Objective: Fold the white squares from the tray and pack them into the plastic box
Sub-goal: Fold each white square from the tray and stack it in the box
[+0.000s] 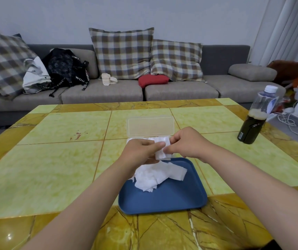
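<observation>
White square pinched between both hands, left hand and right hand gripping it above the far edge of the blue tray, mid-fold by the look of it. Loose pile of squares waits in the tray. Plastic box just beyond, lid up, some white already inside. Roughly midway, I judge.

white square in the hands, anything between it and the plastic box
Nothing visible does. Both the left hand and right hand hold the white square right in front of the plastic box, whose lid stands open.
</observation>
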{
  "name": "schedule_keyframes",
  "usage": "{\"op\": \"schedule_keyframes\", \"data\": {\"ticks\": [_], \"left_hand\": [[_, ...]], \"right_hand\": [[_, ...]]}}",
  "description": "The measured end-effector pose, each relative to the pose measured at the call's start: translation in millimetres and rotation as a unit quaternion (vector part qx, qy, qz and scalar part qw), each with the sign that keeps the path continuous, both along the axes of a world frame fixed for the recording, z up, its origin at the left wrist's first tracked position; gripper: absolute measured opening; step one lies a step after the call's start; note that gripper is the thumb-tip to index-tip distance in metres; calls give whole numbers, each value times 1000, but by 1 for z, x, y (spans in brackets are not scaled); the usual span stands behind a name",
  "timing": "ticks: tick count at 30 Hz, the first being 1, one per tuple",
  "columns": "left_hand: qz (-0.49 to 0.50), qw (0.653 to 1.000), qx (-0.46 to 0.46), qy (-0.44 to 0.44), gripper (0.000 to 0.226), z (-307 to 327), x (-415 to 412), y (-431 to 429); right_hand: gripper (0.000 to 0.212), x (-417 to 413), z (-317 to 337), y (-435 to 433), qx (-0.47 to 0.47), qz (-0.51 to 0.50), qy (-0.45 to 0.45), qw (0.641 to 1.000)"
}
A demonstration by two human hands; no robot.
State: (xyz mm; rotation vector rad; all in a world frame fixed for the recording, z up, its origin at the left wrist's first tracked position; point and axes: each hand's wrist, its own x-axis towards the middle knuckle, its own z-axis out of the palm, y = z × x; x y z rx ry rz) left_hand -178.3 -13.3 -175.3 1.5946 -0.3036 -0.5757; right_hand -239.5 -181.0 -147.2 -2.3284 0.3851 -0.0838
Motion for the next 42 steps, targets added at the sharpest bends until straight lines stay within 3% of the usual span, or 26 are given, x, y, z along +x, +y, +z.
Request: {"op": "schedule_keyframes", "data": {"ticks": [5,10,15,20,23,28,37,42], "left_hand": [[106,993,28,-40,26,-9,12,5],[138,989,34,-28,23,-11,16,9],[141,989,37,-18,17,-12,16,7],[161,986,28,-12,23,-15,20,9],[146,989,21,2,25,-16,21,8],[92,996,6,3,22,-12,12,2],[5,999,-23,25,17,-4,1,2],[3,997,-45,57,32,-2,3,2]], "right_hand": [[6,-1,-10,4,-36,25,-59,997],[35,-4,-34,14,-133,190,54,971],[47,0,-36,14,-236,184,80,951],[14,-3,-22,-4,-107,163,63,979],[23,-7,-9,-14,44,98,31,994],[10,-10,5,-8,191,34,-17,981],[24,-4,4,2,68,-15,-29,997],[33,0,2,8,25,-24,-51,998]]}}
